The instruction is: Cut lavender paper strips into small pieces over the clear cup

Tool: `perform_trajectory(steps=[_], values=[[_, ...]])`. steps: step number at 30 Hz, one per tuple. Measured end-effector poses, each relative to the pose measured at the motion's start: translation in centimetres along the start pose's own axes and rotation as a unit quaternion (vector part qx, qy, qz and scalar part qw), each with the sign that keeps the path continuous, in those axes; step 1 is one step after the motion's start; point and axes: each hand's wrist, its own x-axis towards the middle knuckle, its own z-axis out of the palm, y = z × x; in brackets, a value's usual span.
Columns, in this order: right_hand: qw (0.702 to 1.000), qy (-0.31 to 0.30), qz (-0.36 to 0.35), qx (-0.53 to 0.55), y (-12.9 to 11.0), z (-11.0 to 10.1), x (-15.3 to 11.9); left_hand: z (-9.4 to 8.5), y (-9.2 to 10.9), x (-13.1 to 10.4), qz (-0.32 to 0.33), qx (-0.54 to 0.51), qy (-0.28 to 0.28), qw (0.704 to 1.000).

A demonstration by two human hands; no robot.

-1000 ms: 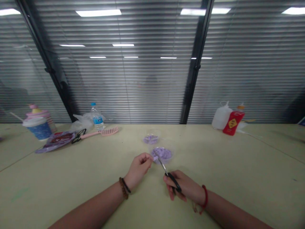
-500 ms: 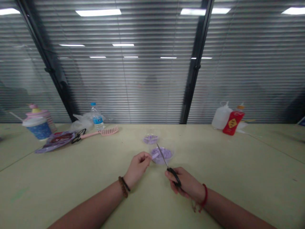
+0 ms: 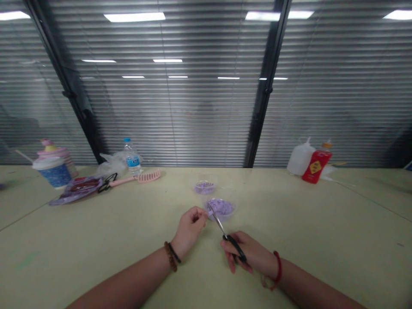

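Observation:
My left hand [image 3: 191, 226] pinches a small pale purple strip [image 3: 210, 213] at the near left rim of a clear bowl [image 3: 229, 216]. Purple bits [image 3: 222, 206] lie inside that bowl. In my right hand [image 3: 246, 251] is a pair of scissors [image 3: 234, 247] with black handles. Their blades reach up and left over the bowl's left side, crossing the strip near my left fingertips. Just behind stands a second clear bowl [image 3: 204, 187] with more purple pieces in it.
At the left are a blue cup [image 3: 54, 173], a purple packet [image 3: 75, 191], a pink hairbrush [image 3: 148, 176] and a water bottle [image 3: 132, 159]. A white squeeze bottle [image 3: 299, 159] and a red bottle [image 3: 316, 165] stand back right. Window blinds rise behind the table.
The scissors have shifted a little left and down, their blades now at the strip beside my left fingertips. Less of the strip shows. My left hand has moved slightly right.

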Motion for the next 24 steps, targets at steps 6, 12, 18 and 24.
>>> perform_trajectory(steps=[6,12,18,24], values=[[1.0,0.006,0.0,0.014,-0.2,0.1,0.1,0.4,0.1,-0.2,-0.004,0.003,-0.002,1.0],[1.0,0.002,0.008,0.012,-0.1,0.0,0.2,0.3,0.2,-0.2,-0.007,0.014,-0.007,1.0],[0.998,0.025,-0.02,0.055,0.3,-0.2,0.5,0.0,-0.1,0.0,-0.017,0.022,-0.033,0.999],[0.995,0.066,-0.017,0.068,1.1,-0.6,0.9,-0.2,-0.5,0.3,-0.003,0.023,-0.018,1.0]])
